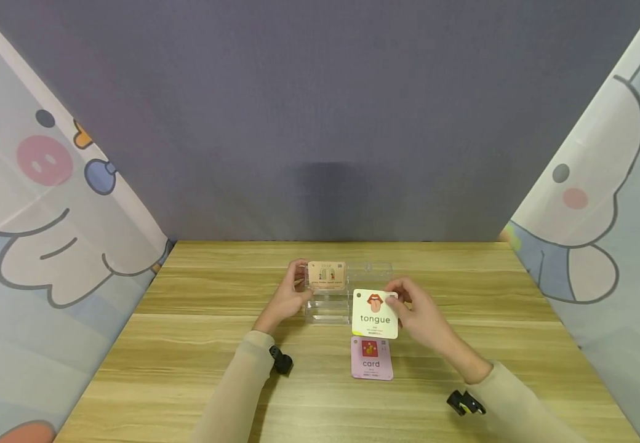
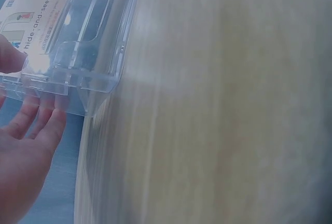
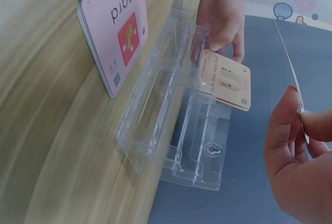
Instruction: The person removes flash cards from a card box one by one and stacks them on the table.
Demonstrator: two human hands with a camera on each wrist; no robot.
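A clear plastic card holder (image 3: 155, 107) with stepped compartments stands on the table. Cream cards reading "play hide-and-seek" (image 1: 327, 275) sit in its upper left compartment. My left hand (image 1: 288, 297) grips the holder's left end, thumb in front by the cards and fingers behind, as the left wrist view shows. Between thumb and fingers, my right hand (image 1: 422, 314) pinches a pale yellow "tongue" card (image 1: 375, 317) by its right edge, raised in front of the holder's right half. Edge-on in the right wrist view, that card (image 3: 288, 53) looks thin. A pink stack topped by a "card" card (image 1: 372, 358) lies nearer me.
The wood-grain table (image 1: 187, 344) runs back to a dark grey panel (image 1: 325, 123). Cartoon-printed curtains (image 1: 48, 258) hang at both sides. Black wrist devices (image 1: 282, 360) are on both forearms.
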